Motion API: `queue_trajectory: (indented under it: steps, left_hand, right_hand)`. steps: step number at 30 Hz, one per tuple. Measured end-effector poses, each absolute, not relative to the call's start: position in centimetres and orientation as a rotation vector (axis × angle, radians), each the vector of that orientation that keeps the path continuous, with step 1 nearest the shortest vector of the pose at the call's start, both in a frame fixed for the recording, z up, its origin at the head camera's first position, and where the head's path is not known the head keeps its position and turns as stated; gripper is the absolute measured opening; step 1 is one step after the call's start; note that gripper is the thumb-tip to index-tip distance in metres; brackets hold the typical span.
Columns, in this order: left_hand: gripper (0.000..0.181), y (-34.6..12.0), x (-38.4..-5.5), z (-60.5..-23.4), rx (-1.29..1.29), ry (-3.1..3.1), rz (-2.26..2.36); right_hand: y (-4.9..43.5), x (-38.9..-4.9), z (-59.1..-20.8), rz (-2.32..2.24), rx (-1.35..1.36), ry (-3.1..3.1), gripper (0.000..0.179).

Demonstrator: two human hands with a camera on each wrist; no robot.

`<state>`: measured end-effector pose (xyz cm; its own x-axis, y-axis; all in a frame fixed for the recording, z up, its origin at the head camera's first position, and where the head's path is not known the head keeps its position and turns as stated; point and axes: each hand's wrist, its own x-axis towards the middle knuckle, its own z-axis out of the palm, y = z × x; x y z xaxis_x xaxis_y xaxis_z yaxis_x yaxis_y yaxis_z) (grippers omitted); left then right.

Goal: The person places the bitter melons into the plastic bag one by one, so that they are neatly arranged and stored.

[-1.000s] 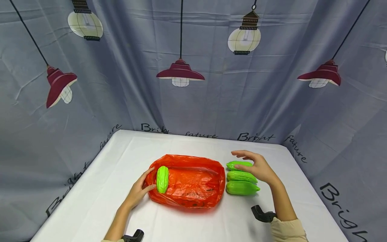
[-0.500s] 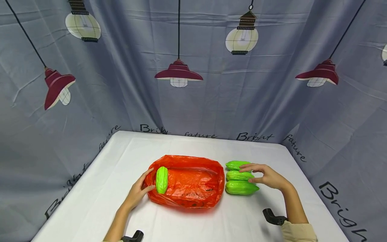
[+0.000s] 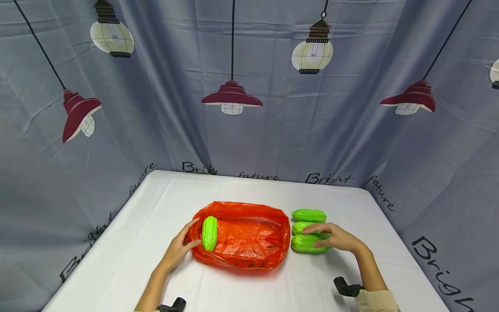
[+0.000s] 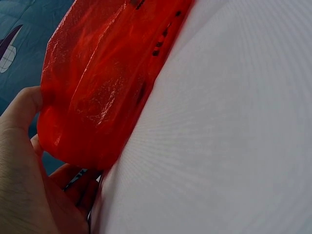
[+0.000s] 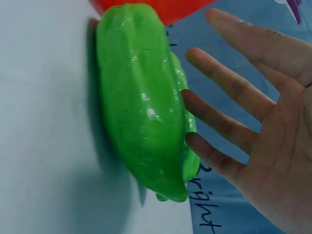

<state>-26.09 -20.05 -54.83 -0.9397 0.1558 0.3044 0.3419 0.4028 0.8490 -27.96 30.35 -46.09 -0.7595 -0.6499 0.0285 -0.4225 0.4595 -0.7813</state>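
Note:
A red plastic bag (image 3: 249,236) lies with its mouth spread wide on the white table. One green ridged gourd (image 3: 209,233) is inside at its left end. My left hand (image 3: 180,246) holds the bag's left end, fingers and thumb curved about its edge; the left wrist view shows them against the red plastic (image 4: 97,87). Right of the bag three more gourds lie in a row: a far one (image 3: 309,215), a middle one (image 3: 299,227) and a near one (image 3: 305,243). Over the near two hovers my right hand (image 3: 338,237), fingers spread, overlapping both in the head view.
A white cloth covers the table (image 3: 249,290), which ends at a grey-blue curtain (image 3: 249,138) printed with lamps and lettering. Black wrist mounts (image 3: 347,288) sit on both forearms.
My right hand has come back from above the far gourd, swung right, then moved in over the middle and near gourds. The left hand and bag have stayed put.

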Motion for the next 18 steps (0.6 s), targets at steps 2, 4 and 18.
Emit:
queue_trajectory:
  steps: [2, 4, 18]
  left_hand:
    - [0.062, -20.0, -26.1, -54.9, -0.45, -2.477, -1.551]
    - [0.062, -20.0, -26.1, -55.0, -0.453, -2.477, -1.542]
    - [0.062, -20.0, -26.0, -54.7, -0.454, -2.482, -1.562]
  right_hand:
    - [30.4, -28.1, -46.5, -1.182, -0.938, 2.428, 0.04]
    - [30.3, -28.1, -46.8, -1.172, -0.961, 2.43, 0.037]
    - [30.1, -27.3, -47.7, -1.123, -0.918, 2.5, 0.036]
